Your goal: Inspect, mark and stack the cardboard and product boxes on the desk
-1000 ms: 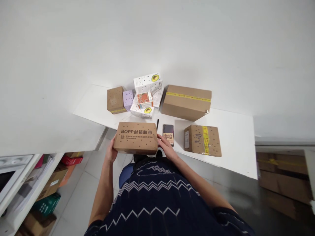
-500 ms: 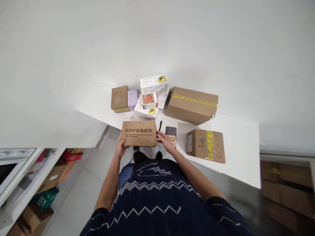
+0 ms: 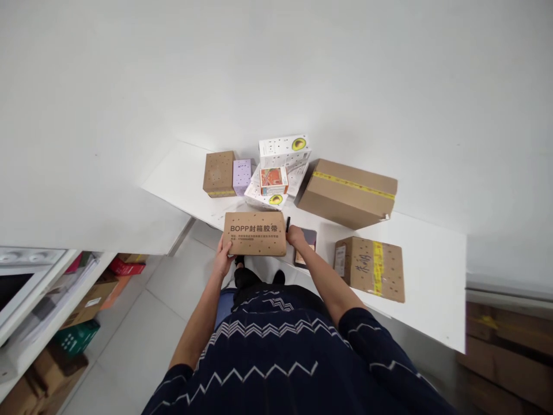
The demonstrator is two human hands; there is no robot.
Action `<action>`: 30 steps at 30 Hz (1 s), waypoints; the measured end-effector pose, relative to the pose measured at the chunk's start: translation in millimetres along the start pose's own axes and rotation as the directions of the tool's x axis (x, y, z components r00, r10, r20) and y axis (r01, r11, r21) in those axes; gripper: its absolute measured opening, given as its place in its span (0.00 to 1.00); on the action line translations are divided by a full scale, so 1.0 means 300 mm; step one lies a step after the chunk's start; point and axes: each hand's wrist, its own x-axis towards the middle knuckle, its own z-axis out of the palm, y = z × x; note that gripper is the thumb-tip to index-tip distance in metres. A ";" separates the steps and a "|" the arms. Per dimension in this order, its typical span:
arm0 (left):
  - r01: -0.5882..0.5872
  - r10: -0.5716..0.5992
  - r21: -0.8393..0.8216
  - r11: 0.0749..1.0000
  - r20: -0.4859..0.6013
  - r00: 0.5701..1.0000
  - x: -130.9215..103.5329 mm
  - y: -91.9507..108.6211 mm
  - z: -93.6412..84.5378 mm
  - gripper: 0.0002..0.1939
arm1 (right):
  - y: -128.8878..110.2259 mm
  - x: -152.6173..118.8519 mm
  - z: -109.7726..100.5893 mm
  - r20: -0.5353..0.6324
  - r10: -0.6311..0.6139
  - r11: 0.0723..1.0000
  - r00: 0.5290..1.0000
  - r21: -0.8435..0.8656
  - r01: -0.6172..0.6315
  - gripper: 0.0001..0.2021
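Head view: gripping BOPP-printed box (image 3: 256, 233) just below ctr of frame, printed face toward cam — left hand (image 3: 222, 256) clamped on its lower-left corner. See right hand (image 3: 295, 235) at box's right edge, fingers curled, right by black pen (image 3: 288, 223); can't tell if clamped on pen or box. Under right wrist, note dark phone (image 3: 311, 237), partly covered. Above ctr, find white avocado boxes (image 3: 280, 154) heaped w/ small orange-and-white box (image 3: 273, 180); left of them, lilac box (image 3: 242, 177) beside brown box (image 3: 219, 173). Right of ctr, see big carton (image 3: 349, 193) w/ yellow tape; lower down, smaller carton (image 3: 371, 268) w/ tape & handwriting — all on white table (image 3: 432, 276). Lower left: spot shelf (image 3: 64, 315) w/ boxes.
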 end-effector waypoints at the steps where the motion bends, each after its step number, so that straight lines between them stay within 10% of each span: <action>1: -0.001 0.001 -0.003 1.000 0.001 1.000 -0.002 -0.003 -0.001 0.42 | -0.003 0.004 0.001 0.004 0.012 1.000 1.000 -0.001 -0.012 0.03; 10: 0.008 -0.008 0.012 1.000 -0.001 1.000 0.004 -0.001 -0.006 0.43 | 0.043 -0.113 -0.119 -0.154 0.043 0.958 0.987 0.286 0.002 0.06; 17: 0.024 -0.024 0.098 0.995 0.005 1.000 -0.002 -0.036 0.061 0.39 | 0.002 -0.291 -0.135 -0.409 -0.201 0.409 0.890 0.791 0.456 0.10; 30: 0.012 0.003 0.231 0.973 -0.066 0.998 -0.018 -0.058 0.094 0.38 | -0.022 -0.243 0.009 -0.497 -0.373 0.669 0.784 0.441 0.598 0.10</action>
